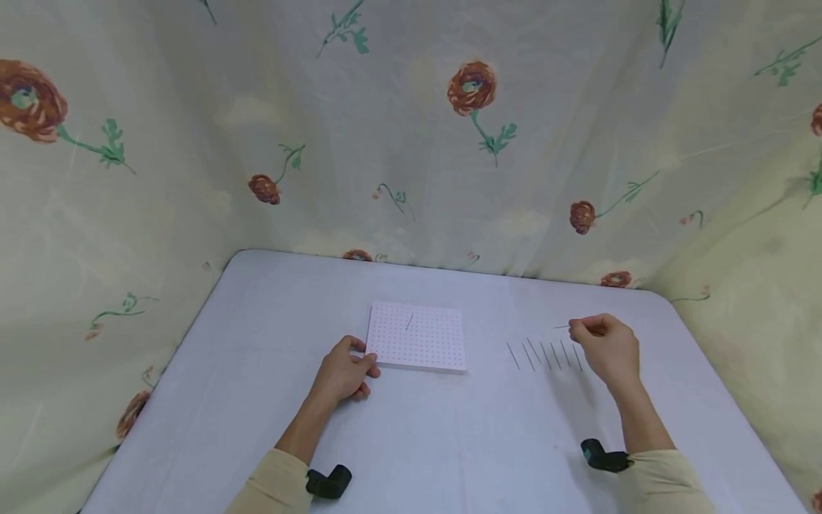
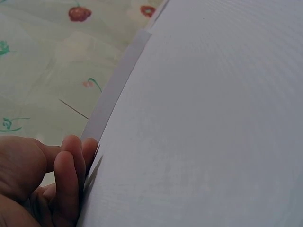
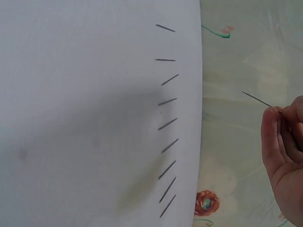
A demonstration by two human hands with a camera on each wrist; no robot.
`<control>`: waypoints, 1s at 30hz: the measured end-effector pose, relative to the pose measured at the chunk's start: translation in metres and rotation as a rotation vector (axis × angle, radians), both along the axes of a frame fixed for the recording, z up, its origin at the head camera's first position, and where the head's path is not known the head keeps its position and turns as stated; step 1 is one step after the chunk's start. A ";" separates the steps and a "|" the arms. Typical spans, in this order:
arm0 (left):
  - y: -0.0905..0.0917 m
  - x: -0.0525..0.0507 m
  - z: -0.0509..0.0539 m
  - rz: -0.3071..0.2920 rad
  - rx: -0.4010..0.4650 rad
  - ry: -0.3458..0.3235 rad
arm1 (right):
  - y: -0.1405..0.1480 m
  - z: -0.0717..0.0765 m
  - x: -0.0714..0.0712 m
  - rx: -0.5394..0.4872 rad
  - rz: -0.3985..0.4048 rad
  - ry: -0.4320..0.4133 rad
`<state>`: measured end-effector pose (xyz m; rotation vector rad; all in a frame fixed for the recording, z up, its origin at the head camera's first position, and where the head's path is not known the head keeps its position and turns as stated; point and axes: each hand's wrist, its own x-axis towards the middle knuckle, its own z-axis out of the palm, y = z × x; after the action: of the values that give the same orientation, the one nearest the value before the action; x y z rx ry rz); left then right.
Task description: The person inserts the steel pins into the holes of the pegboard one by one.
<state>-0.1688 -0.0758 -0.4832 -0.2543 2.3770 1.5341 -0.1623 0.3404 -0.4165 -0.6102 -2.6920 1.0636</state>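
A white board (image 1: 417,339) dotted with rows of small holes lies on the table, and one thin dark stick (image 1: 409,322) stands in its upper part. The left hand (image 1: 347,371) grips the board's near left corner, thumb on top; in the left wrist view that hand (image 2: 52,179) touches the board's side (image 2: 113,85). Above the table at the right, the right hand (image 1: 606,350) pinches a thin stick (image 1: 561,327) between thumb and finger. The right wrist view shows this stick (image 3: 256,99) jutting from the fingertips of the hand (image 3: 286,151).
Several thin dark sticks (image 1: 533,353) lie in a row on the white tabletop (image 1: 437,442), between the board and the right hand; the right wrist view shows the row (image 3: 167,124) too. A flowered curtain (image 1: 411,143) hangs behind and beside the table.
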 end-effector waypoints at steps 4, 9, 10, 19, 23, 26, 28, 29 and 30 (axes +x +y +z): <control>0.000 0.000 -0.001 0.008 -0.002 -0.006 | -0.016 0.000 -0.008 -0.050 -0.017 0.042; 0.001 -0.001 -0.002 0.017 0.002 -0.010 | -0.043 0.002 -0.016 -0.072 0.002 0.093; 0.001 -0.001 -0.003 0.017 0.001 -0.009 | -0.049 0.002 -0.017 -0.079 0.014 0.100; 0.001 0.000 -0.001 0.011 0.000 0.008 | -0.106 -0.003 -0.031 -0.113 0.138 0.177; 0.000 0.001 0.000 0.008 -0.004 0.013 | -0.134 -0.003 -0.034 -0.106 0.217 0.182; 0.000 0.001 0.000 0.010 -0.002 0.014 | -0.151 -0.005 -0.034 -0.103 0.264 0.194; 0.000 0.001 0.001 0.008 -0.003 0.015 | -0.160 -0.009 -0.034 -0.099 0.286 0.202; 0.000 0.001 0.001 0.007 -0.003 0.015 | -0.164 -0.011 -0.034 -0.095 0.295 0.206; 0.000 0.001 0.001 0.007 -0.005 0.014 | -0.167 -0.013 -0.034 -0.098 0.301 0.208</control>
<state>-0.1681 -0.0757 -0.4822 -0.2533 2.3932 1.5385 -0.1962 0.1730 -0.4297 -0.0975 -2.6117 1.2580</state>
